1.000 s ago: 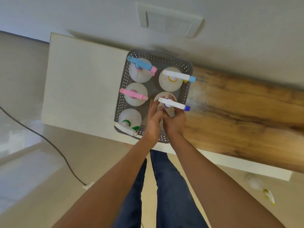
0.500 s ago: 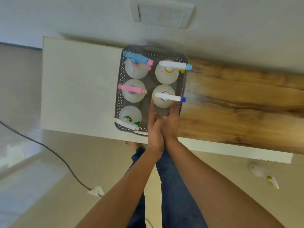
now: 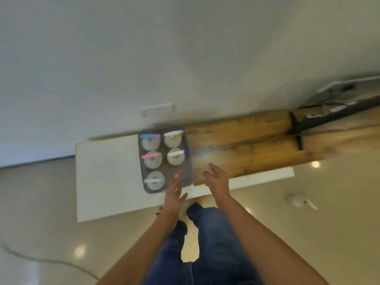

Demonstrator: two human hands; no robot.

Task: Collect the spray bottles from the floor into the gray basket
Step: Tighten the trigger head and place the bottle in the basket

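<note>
The gray basket [image 3: 188,173] stands on a low white and wood table and holds several white spray bottles with coloured triggers, among them a pink one [image 3: 152,159] and a blue-tipped one [image 3: 176,156]. One more white spray bottle [image 3: 298,202] with a yellow nozzle lies on the floor at the right. My left hand [image 3: 173,195] hovers by the basket's near right corner, fingers straight and holding nothing. My right hand [image 3: 217,181] is just right of the basket over the wood, fingers spread and empty.
The table's white part [image 3: 107,177] runs left of the basket and its wood part [image 3: 257,153] runs right. A wall with a switch plate [image 3: 157,109] is behind. A dark cable [image 3: 47,261] crosses the glossy floor at lower left. My legs stand below the table edge.
Both hands have let go of the blue-tipped bottle, left standing in the basket, and drawn back apart. The view has pulled away and up, so the table looks smaller.
</note>
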